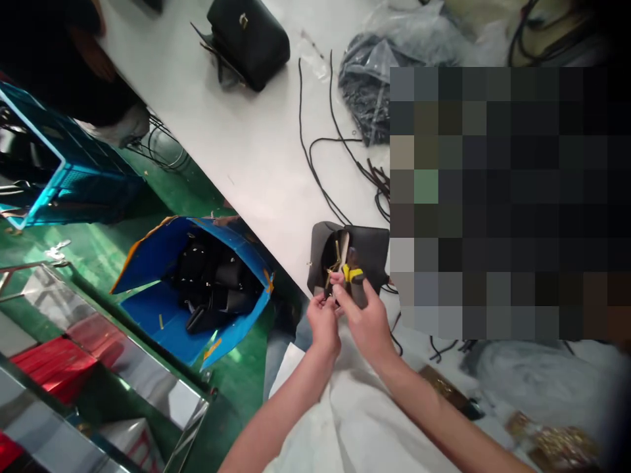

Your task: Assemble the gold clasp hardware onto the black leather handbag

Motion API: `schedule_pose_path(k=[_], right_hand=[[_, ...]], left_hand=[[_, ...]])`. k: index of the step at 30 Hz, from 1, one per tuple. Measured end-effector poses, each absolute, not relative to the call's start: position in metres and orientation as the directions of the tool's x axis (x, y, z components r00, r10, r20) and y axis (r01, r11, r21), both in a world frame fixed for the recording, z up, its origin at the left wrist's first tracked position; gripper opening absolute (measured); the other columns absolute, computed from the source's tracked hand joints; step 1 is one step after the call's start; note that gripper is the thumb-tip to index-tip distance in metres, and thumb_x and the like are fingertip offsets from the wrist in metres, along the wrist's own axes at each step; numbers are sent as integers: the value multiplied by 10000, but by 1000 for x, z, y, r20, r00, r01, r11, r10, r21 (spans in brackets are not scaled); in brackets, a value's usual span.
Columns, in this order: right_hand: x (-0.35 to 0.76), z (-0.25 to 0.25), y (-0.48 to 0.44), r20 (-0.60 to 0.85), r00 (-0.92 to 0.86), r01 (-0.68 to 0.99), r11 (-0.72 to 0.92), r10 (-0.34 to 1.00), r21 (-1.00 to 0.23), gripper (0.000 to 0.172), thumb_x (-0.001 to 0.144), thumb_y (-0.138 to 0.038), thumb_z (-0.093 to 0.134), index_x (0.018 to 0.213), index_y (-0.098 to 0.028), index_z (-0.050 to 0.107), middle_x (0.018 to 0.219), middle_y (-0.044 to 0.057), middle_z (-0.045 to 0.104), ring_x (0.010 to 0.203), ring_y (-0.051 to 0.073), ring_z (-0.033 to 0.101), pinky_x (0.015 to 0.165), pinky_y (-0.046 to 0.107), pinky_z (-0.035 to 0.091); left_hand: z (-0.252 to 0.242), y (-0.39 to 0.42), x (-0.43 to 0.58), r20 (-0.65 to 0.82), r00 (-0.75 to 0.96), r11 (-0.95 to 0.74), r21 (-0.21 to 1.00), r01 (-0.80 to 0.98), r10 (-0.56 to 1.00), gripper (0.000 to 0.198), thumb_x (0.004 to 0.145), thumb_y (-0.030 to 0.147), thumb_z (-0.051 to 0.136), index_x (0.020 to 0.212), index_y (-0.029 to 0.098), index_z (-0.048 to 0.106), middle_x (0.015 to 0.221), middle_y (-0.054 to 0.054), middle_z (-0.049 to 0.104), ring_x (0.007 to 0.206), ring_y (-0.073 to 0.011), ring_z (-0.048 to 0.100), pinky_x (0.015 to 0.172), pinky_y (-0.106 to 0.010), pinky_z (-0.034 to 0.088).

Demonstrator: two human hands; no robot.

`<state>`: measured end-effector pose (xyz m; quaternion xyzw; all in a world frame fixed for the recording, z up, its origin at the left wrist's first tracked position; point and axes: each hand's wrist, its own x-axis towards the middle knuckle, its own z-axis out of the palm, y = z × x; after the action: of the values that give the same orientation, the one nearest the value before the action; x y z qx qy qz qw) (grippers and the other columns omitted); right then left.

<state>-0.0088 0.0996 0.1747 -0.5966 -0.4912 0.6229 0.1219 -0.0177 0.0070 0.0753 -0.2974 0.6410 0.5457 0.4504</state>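
Note:
A black handbag [323, 240] lies with its flap [373, 246] folded open on the near edge of the white table. My right hand [369, 322] is closed around pliers [359, 292] with yellow and dark handles, held over the bag's opening. Beside it, my left hand [325, 323] is closed in a pinch at the bag's near rim, its fingertips close to those of the right. Whatever sits between the left fingers is too small to make out. Thin gold-coloured metal parts [337, 256] show inside the bag.
Another black handbag [251, 43] stands farther up the table [241, 138]. Dark cords [315, 174] trail toward a plastic-wrapped black bundle [367, 85]. On the green floor are a blue box [142, 322] of black bags, a teal crate [98, 164] and a metal rack [190, 427]. A person [54, 59] stands upper left.

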Motion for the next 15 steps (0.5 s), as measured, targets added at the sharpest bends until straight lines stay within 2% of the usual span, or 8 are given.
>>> schedule_pose_path(k=[3,6,9,13,15], right_hand=[[16,146,66,-664,-165,525,-504,730,-685,429,1000,-548,733,1335,-280,751,1347,119,798,1264,351,745,1147,534,591],[14,121,64,-662,-145,614,-457,735,-643,454,976,-543,712,1333,-265,747,1275,126,817,1190,362,760,1074,522,613],[11,108,73,-641,-145,687,-389,754,-613,464,941,-509,724,1324,-250,755,1268,127,819,1173,369,760,1052,512,600],[16,97,80,-697,-139,650,-466,704,-600,352,923,-509,744,1167,-259,793,1063,79,844,992,337,787,874,439,628],[19,93,82,-698,-140,606,-496,703,-621,370,929,-534,744,1174,-261,797,1037,72,844,956,330,787,814,419,629]], left_hand=[[79,1,-30,-910,-371,263,409,-874,183,357,856,301,867,1139,114,754,1090,-154,806,957,-249,767,861,-327,635],[79,0,-39,-911,-345,444,412,-796,226,232,920,276,763,1073,104,793,1016,-139,819,883,-221,744,796,-286,610],[77,3,-42,-903,-338,571,429,-700,264,222,968,266,680,1033,100,812,956,-118,816,818,-191,716,723,-243,571],[77,10,-53,-913,-236,677,406,-614,333,229,968,271,688,986,87,823,810,-102,777,671,-175,687,591,-229,520],[76,16,-65,-917,-140,736,385,-557,374,223,951,286,731,935,81,815,754,-113,761,588,-191,688,544,-253,525]])
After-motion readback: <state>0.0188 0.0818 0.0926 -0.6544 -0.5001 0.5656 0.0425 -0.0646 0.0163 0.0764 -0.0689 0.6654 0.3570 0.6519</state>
